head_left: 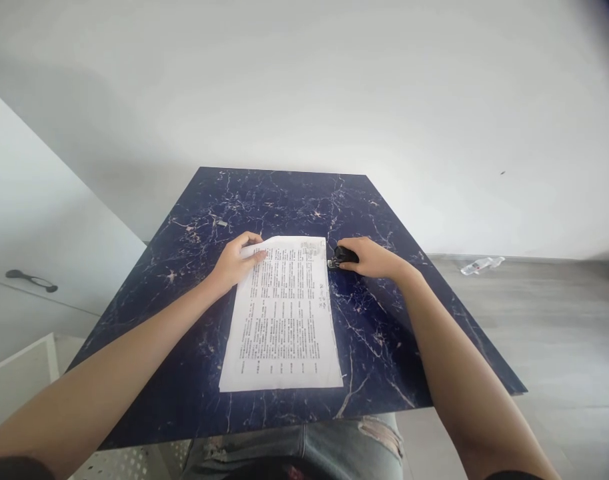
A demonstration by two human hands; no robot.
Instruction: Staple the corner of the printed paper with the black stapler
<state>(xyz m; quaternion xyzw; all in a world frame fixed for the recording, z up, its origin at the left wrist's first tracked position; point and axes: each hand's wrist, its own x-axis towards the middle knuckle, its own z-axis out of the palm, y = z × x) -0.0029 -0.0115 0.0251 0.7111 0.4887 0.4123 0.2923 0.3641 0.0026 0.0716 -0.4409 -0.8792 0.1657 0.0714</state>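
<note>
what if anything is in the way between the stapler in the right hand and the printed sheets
Nothing visible. The right hand holds the black stapler with its front end at the right edge of the printed sheets; whether they touch is hard to tell. The left hand grips the far left corner, clear of that edge.

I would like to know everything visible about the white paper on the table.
The white paper lies mostly flat on the dark blue table. Unreadable small dark print covers most of it, with marks like handwriting near its right edge. The left hand holds its curled upper left corner. The black stapler, in the right hand, is beside its right edge; contact is unclear.
</note>
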